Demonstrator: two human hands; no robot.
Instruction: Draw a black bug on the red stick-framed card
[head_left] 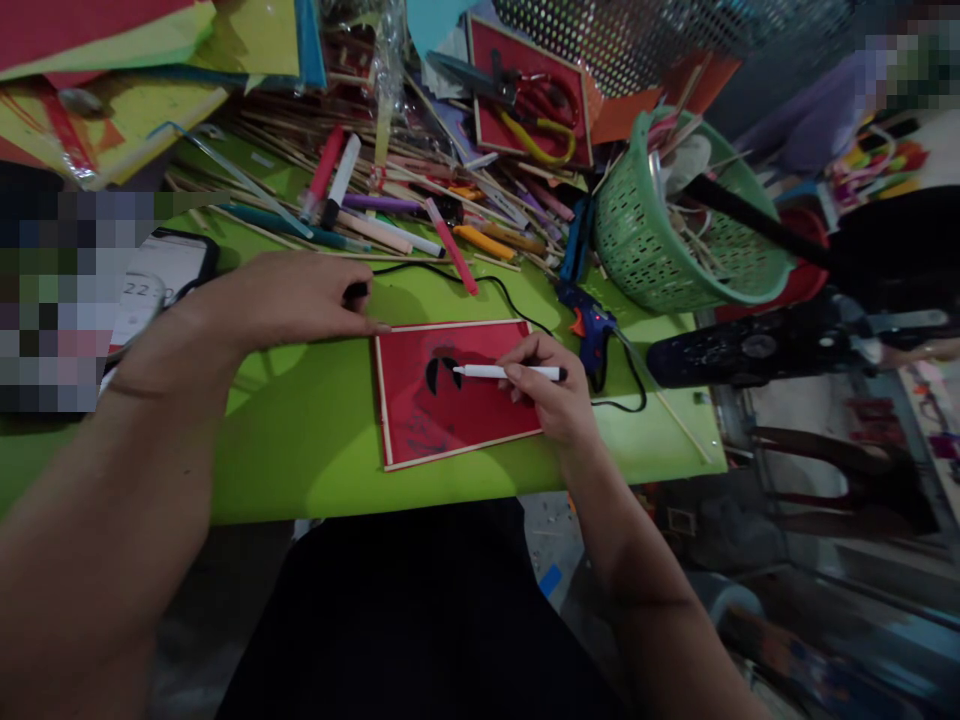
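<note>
A red card [487,410] edged with thin pale wooden strips lies on the green table. Black curved shapes [442,375] are drawn near its middle, with fainter dark marks at lower left. My right hand [551,385] grips a white marker [480,371] with a black end, and its tip meets the drawn shapes. At the card's upper left corner, my left hand [300,300] rests with a fingertip on the edge. Its curled fingers hold a small black marker cap [355,291].
Behind the card are scattered markers [330,175], wooden sticks and scissors [540,110]. A blue glue gun [589,320] with a black cord lies right of them, near a green basket [652,240]. A phone [161,285] lies at left. Coloured sheets [255,40] are stacked at upper left.
</note>
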